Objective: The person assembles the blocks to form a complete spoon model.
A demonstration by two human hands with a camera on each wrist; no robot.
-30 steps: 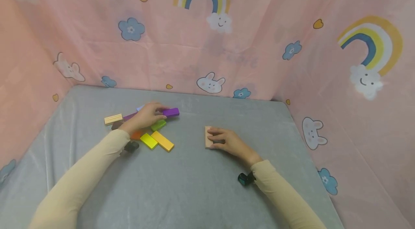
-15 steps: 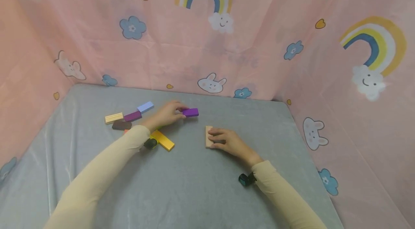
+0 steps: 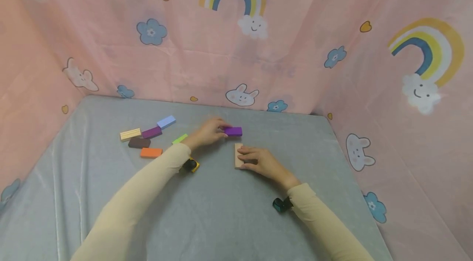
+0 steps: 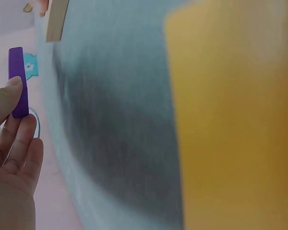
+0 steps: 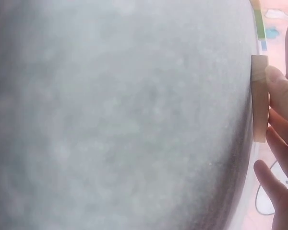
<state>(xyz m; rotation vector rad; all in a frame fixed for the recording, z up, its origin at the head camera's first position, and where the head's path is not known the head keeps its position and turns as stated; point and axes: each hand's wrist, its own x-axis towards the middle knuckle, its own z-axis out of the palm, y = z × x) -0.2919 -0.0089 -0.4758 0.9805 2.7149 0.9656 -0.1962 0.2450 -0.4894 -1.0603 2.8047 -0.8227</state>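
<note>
In the head view my left hand (image 3: 208, 132) pinches a purple block (image 3: 234, 131) by its left end, just behind a plain wooden block (image 3: 238, 158). The left wrist view shows the thumb (image 4: 13, 86) on one face of that purple block, fingers behind its lower end. My right hand (image 3: 264, 164) holds the plain block, which lies lengthwise on the grey cloth. In the right wrist view the right thumb (image 5: 281, 88) and fingertips are at the block's upper edge. My left wrist partly covers an amber-yellow block (image 3: 197, 167), large and blurred in the left wrist view.
Loose blocks lie to the left: light blue (image 3: 166, 121), dark plum (image 3: 151, 132), striped yellow (image 3: 130, 135), dark brown (image 3: 139, 143), orange (image 3: 151, 153) and green (image 3: 180, 139). Grey cloth (image 3: 221, 220) covers the table. A pink printed curtain (image 3: 192, 63) stands around its back and sides.
My left hand has carried the purple block rightward from the loose blocks to beside the plain block, uncovering the light blue, plum and orange ones. The right hand has stayed in place.
</note>
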